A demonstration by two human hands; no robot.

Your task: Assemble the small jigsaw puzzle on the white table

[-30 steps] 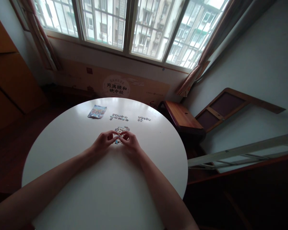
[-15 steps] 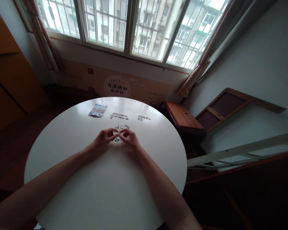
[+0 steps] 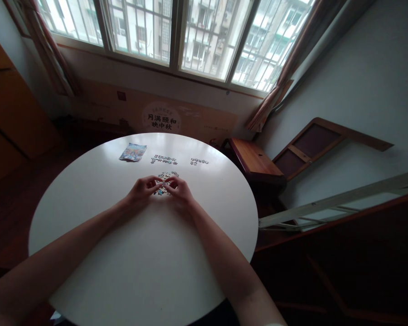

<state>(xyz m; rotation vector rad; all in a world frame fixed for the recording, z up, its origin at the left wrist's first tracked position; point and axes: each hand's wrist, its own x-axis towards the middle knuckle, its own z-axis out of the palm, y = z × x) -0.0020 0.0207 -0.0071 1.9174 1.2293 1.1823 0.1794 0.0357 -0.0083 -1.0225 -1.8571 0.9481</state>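
Observation:
Over a loose pile of jigsaw puzzle pieces [image 3: 162, 192] on the white round table [image 3: 139, 258], my two hands meet fingertip to fingertip. My left hand [image 3: 143, 188] is closed in a pinch from the left side. From the right, my right hand [image 3: 180, 188] pinches at the same spot. A small puzzle piece [image 3: 163, 183] shows between the fingertips of both hands; its outline is partly hidden. Beyond the pile lies a spread group of puzzle pieces [image 3: 165, 160]. To its right is a smaller group of pieces [image 3: 199, 161].
A printed picture packet [image 3: 133, 152] lies near the table's far left edge. Past the table's right edge stands a wooden stool-like piece of furniture [image 3: 255, 157]. A barred window [image 3: 204, 40] and a printed banner [image 3: 190, 113] are behind the table.
The whole view has shifted slightly, so everything sits a little further left and higher. Both hands stay together over the pile, with only slight finger movement.

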